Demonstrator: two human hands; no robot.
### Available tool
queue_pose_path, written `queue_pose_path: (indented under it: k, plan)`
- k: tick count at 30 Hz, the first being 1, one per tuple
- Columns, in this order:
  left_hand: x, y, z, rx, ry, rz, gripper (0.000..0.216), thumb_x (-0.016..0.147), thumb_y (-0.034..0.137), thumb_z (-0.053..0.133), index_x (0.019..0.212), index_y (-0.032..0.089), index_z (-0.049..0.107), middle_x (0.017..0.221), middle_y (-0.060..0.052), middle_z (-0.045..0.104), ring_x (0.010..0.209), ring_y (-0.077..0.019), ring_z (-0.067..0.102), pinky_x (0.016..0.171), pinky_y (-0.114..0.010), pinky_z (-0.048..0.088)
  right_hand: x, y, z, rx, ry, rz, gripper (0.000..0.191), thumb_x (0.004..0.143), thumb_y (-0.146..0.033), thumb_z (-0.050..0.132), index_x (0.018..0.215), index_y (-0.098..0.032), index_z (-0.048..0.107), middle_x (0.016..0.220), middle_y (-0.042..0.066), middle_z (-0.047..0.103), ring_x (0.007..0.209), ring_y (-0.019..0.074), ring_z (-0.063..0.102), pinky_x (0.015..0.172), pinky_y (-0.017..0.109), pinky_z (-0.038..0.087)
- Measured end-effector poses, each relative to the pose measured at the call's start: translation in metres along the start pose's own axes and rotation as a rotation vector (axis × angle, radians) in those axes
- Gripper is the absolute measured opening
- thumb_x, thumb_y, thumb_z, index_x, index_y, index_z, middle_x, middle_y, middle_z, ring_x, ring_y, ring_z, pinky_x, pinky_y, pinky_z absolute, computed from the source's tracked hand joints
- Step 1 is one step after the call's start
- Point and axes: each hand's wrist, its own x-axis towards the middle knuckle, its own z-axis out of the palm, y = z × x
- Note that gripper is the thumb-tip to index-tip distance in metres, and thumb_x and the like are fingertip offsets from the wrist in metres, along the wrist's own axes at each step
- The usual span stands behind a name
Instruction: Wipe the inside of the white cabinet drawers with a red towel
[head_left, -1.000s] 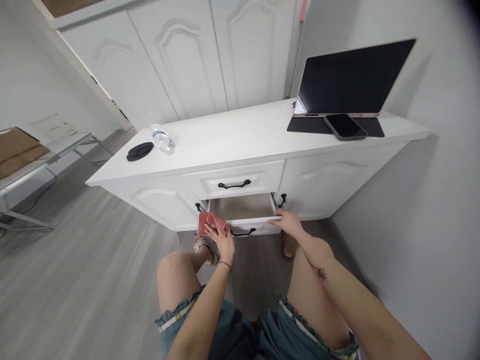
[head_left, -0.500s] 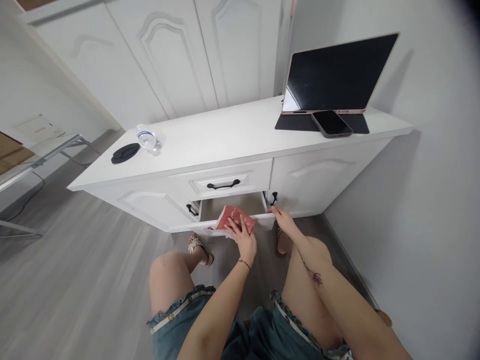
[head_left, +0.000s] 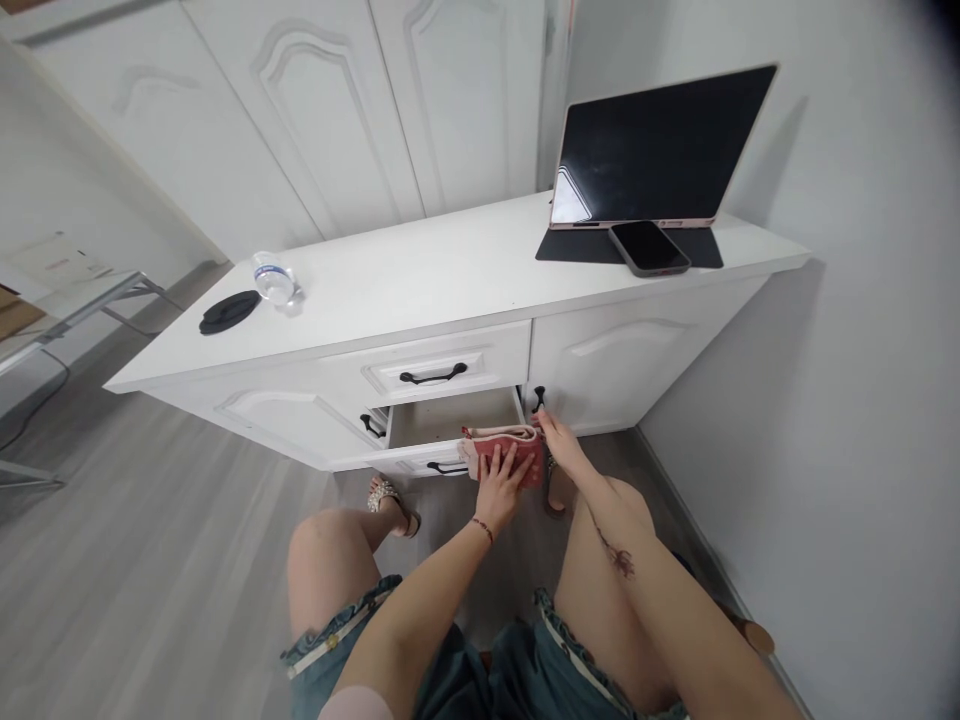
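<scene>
l hand (head_left: 501,492) spread on red cloth (head_left: 501,438), r hand (head_left: 562,444) part-curled nr open drawer (head_left: 450,416) corner, grip unclear

Room that looks like a home, white panelled cupboard doors (head_left: 315,130), low white cabinet (head_left: 390,270), wood-look floor (head_left: 165,560)

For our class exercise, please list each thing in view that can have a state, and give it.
Lower drawer: pulled open
Upper drawer: shut
Left cabinet door: shut
Right cabinet door: shut
Red cloth: folded, under the spread fingers of the left hand
Tablet: propped up, screen dark
Phone: lying face up, screen dark
</scene>
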Motion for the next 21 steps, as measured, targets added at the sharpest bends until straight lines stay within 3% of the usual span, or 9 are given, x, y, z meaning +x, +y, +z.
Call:
queue_pose_path:
  k: [6, 9, 15, 21]
  plan:
    - [0.003, -0.023, 0.009, 0.080, -0.199, 0.244, 0.067, 0.086, 0.008, 0.037, 0.148, 0.031, 0.025, 0.153, 0.000, 0.033, 0.141, -0.0212, 0.028, 0.116, -0.049, 0.021, -0.003, -0.008, -0.001, -0.061, -0.007, -0.027, 0.064, 0.086, -0.071, 0.019, 0.086, -0.023, 0.062, 0.088, 0.011, 0.070, 0.090, 0.0289, 0.064, 0.083, 0.041, 0.048]
    - [0.002, -0.032, 0.017, 0.096, -0.228, 0.283, 0.069, 0.085, 0.008, 0.038, 0.149, 0.028, 0.023, 0.153, 0.002, 0.031, 0.141, -0.0176, 0.028, 0.118, -0.041, 0.020, -0.003, -0.010, -0.001, -0.099, -0.013, -0.033, 0.063, 0.087, -0.070, 0.019, 0.086, -0.024, 0.061, 0.089, 0.011, 0.070, 0.092, 0.0290, 0.064, 0.083, 0.040, 0.047]
    - [-0.010, -0.057, 0.029, 0.012, -0.372, 0.108, 0.061, 0.082, 0.007, 0.042, 0.141, 0.023, 0.043, 0.144, -0.004, 0.048, 0.137, -0.0157, 0.036, 0.115, -0.034, 0.026, -0.003, -0.011, -0.001, -0.153, -0.052, -0.040, 0.056, 0.089, -0.063, 0.020, 0.083, -0.023, 0.059, 0.093, 0.012, 0.069, 0.095, 0.0303, 0.063, 0.085, 0.043, 0.045]
    - [-0.029, -0.084, 0.010, 0.015, -0.311, 0.001, 0.053, 0.084, 0.018, 0.053, 0.136, 0.027, 0.049, 0.142, -0.012, 0.050, 0.133, -0.0267, 0.043, 0.107, -0.047, 0.035, -0.002, -0.008, 0.001, -0.167, -0.043, -0.045, 0.054, 0.090, -0.060, 0.022, 0.082, -0.023, 0.060, 0.091, 0.012, 0.070, 0.092, 0.0303, 0.064, 0.083, 0.044, 0.047]
